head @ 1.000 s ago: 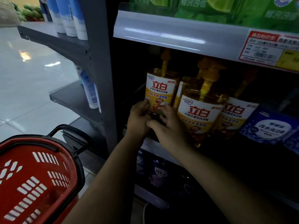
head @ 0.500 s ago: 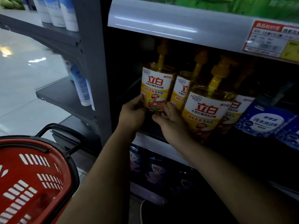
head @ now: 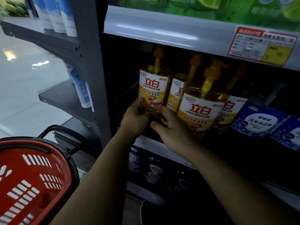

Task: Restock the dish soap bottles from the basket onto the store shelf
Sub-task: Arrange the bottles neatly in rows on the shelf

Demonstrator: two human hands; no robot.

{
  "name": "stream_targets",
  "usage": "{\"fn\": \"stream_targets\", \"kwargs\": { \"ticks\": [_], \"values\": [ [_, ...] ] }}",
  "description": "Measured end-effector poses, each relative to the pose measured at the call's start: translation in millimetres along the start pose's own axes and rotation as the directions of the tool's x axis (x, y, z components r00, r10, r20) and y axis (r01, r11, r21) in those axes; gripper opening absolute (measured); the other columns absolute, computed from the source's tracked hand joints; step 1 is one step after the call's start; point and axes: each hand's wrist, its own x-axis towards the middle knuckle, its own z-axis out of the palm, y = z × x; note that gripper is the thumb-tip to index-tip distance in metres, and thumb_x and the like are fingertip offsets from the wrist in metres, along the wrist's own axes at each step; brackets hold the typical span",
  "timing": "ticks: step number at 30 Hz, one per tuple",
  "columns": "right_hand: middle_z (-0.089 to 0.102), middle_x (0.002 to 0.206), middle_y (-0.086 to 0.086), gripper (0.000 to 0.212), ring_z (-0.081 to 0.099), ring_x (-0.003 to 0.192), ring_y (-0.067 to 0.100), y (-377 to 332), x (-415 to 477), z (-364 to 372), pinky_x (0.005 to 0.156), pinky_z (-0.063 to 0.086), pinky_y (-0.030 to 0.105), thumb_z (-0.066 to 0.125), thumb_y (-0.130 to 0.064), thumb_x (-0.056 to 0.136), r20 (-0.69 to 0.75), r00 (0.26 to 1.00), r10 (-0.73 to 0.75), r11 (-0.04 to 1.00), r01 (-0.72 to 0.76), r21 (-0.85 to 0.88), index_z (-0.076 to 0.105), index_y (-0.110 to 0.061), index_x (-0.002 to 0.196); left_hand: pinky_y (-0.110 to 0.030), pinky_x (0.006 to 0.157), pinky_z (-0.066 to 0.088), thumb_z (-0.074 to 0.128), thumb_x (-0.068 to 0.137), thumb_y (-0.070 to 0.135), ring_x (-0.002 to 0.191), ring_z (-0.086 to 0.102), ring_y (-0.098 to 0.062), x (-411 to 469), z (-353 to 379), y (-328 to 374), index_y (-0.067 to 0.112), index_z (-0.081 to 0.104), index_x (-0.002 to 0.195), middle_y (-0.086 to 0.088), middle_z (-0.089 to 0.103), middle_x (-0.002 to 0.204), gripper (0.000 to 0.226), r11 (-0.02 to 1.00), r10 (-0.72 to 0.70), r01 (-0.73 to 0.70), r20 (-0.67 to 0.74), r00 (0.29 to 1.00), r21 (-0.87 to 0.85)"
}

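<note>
A yellow dish soap bottle (head: 152,88) with a pump top stands upright at the left end of the dark middle shelf (head: 155,148). My left hand (head: 135,118) grips its lower left side. My right hand (head: 170,127) holds its base from the right, thumb in front. Three more such bottles stand to its right, the nearest (head: 200,111) at the shelf's front edge. The red basket (head: 32,176) sits at lower left; what I see of its inside holds no bottles.
Blue soap pouches (head: 258,122) fill the shelf right of the bottles. Green packs (head: 211,7) sit on the shelf above, with a price tag (head: 261,44) on its rail. A grey upright post (head: 90,62) divides off side shelves with white-blue bottles (head: 81,93). Dark pouches fill the shelf below.
Both hands stay on the leftmost bottle, which has slid a little deeper onto the shelf. The view has shifted slightly.
</note>
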Motion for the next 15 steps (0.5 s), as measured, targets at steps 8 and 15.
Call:
{"fn": "stream_targets", "kwargs": {
  "ticks": [8, 15],
  "values": [
    [0.074, 0.082, -0.002, 0.012, 0.073, 0.068, 0.014, 11, -55, -91, 0.077, 0.062, 0.051, 0.068, -0.031, 0.094, -0.177, 0.981, 0.076, 0.988, -0.098, -0.116, 0.068, -0.019, 0.093, -0.032, 0.101, 0.055, 0.070, 0.094, 0.012, 0.116, 0.066, -0.007, -30, 23, 23, 0.027, 0.063, 0.126, 0.008, 0.070, 0.124, 0.036, 0.998, 0.031, -0.020, 0.174, 0.984, -0.066],
    [0.071, 0.093, -0.013, 0.019, 0.072, 0.092, 0.014, 30, -49, -106, 0.085, 0.061, 0.049, 0.077, -0.034, 0.087, -0.293, 0.952, 0.082, 0.992, -0.107, -0.070, 0.059, -0.037, 0.087, -0.030, 0.093, 0.060, 0.080, 0.087, 0.024, 0.116, 0.067, -0.008, -40, 47, 14, 0.031, 0.057, 0.140, 0.007, 0.070, 0.128, 0.058, 0.994, 0.087, -0.097, 0.162, 0.983, 0.052]
  ]
}}
